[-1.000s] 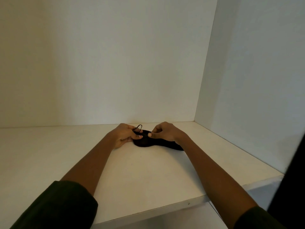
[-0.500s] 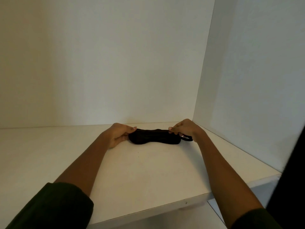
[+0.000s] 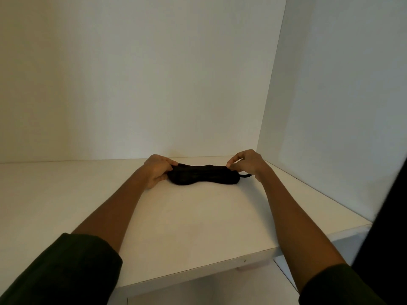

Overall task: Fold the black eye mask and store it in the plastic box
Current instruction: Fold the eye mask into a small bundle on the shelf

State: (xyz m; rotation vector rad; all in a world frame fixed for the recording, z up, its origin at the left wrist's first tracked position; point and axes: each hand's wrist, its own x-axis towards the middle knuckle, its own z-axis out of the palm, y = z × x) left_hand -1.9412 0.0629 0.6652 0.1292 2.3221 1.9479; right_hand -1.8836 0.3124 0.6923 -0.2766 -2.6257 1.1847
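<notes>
The black eye mask (image 3: 203, 174) lies spread out lengthwise on the white table (image 3: 176, 216), near the back wall. My left hand (image 3: 157, 170) pinches its left end between thumb and fingers. At the other end, my right hand (image 3: 246, 162) pinches the mask's top right edge. A loop of the black elastic strap (image 3: 245, 175) sticks out under my right wrist. No plastic box is in view.
White walls close the space at the back (image 3: 154, 84) and on the right (image 3: 341, 106). The table's front edge (image 3: 220, 269) runs diagonally below my forearms. A dark shape (image 3: 392, 227) fills the right margin.
My right hand moved from the mask's middle out to its right end, and the mask went from bunched to stretched flat. In the last half second both hands stayed nearly still.
</notes>
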